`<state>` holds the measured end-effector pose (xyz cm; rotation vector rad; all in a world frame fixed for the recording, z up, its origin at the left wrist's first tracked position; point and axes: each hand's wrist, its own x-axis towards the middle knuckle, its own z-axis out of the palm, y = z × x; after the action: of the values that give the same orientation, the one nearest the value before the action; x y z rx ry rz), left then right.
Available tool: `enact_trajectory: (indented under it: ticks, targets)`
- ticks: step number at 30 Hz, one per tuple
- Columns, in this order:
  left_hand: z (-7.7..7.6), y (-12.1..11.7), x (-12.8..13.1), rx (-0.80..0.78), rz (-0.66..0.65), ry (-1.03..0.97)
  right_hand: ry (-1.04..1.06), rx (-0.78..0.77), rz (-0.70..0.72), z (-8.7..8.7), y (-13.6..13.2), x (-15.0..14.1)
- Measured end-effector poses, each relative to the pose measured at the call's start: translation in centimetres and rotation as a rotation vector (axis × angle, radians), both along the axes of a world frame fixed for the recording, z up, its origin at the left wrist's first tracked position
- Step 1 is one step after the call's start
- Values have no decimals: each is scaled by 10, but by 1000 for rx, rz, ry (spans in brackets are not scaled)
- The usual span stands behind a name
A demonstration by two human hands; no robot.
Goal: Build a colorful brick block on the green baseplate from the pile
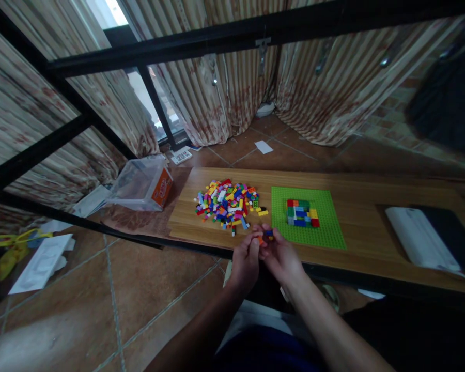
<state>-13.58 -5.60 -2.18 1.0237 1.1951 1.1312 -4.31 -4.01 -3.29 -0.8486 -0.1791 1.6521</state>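
My two hands meet at the front edge of the wooden board, between the brick pile and the baseplate. My left hand (246, 260) is closed, with its fingertips on a small orange brick (261, 240). Beside it, my right hand (283, 258) has its fingers curled around a dark blue brick (269, 233). To the right lies a green studded baseplate (329, 222), bearing a low rectangular build of multicoloured bricks (300, 223). A heap of loose toy bricks (227, 201) is spread to the left of my hands.
A clear plastic box (134, 181) with an orange label stands left of the pile. On the right of the wooden board (364, 206) lie a white device (420, 237) and a dark flat object (449, 232). Black metal bars (217, 41) cross beyond the board.
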Motion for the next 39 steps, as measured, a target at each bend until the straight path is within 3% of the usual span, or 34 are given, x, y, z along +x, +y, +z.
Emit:
enact_trajectory:
  ticks: [5, 9, 15, 18, 21, 25, 28, 31, 39]
  targets:
    - [-5, 9, -13, -71, 89, -59, -246, 103, -109, -8, 55, 8]
    - [-13, 12, -22, -117, 133, -61, -416, 132, -152, -5, 99, -3]
    - [-24, 18, -29, -113, 138, -92, -556, 165, -136, 5, 126, -24]
    - [-24, 22, -30, -114, 151, -186, -628, 229, -115, 12, 120, -19]
    - [-19, 27, -31, -171, 138, -302, -794, 310, -64, 16, 96, -8]
    - [-10, 32, -31, -238, 73, -368, -1007, 444, 225, 17, 49, 8]
    - [-6, 32, -29, -274, -21, -423, -1157, 554, 337, 17, 22, 20]
    - [-4, 30, -22, -315, -97, -477, -1222, 603, 353, 21, 9, 31]
    - [-2, 25, 3, -348, -226, -419, -1353, 514, 278, 32, 1, 72]
